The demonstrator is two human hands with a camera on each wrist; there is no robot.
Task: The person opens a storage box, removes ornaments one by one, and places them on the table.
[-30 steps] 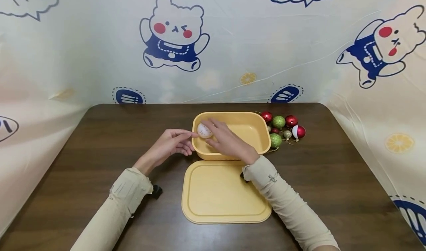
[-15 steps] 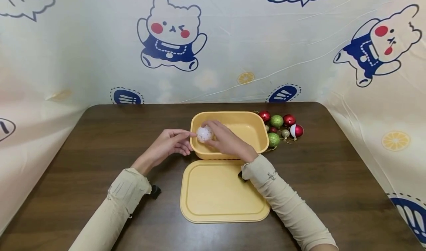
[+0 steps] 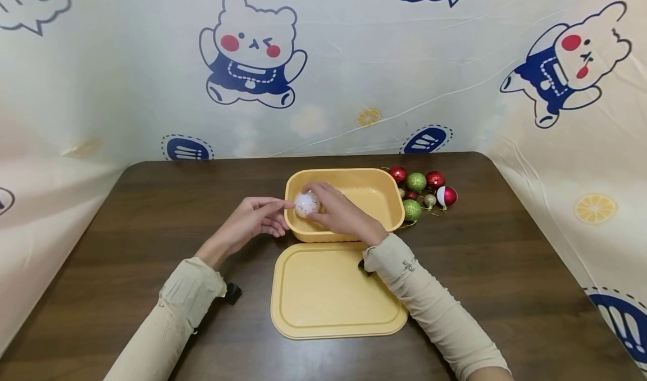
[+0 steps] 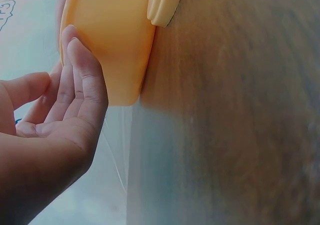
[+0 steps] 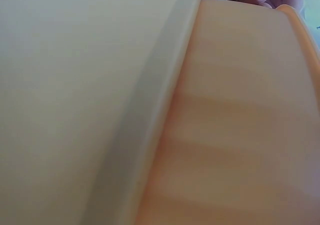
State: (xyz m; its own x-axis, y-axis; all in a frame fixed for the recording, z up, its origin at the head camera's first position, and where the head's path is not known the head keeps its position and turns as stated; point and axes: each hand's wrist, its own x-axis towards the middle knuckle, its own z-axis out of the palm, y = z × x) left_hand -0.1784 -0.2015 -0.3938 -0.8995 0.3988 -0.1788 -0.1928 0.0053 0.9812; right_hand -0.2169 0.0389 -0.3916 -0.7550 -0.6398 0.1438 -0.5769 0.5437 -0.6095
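Cartoon-printed sheeting is hung behind a dark wooden table (image 3: 151,212). A white ball (image 3: 306,204) is gripped by the curled fingers of the right hand (image 3: 340,215) over the left end of a yellow tub (image 3: 376,178). The tub's left wall is touched by the straight, relaxed fingers of the left hand (image 3: 253,219). A yellow lid (image 3: 333,291) is laid just in front of the tub, and red and green baubles (image 3: 422,190) are clustered to its right.

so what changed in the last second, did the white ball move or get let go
The right hand drew the white ball slightly back toward the box's near-left corner and still grips it. The left hand stays against the yellow box; lid and ornaments unmoved.
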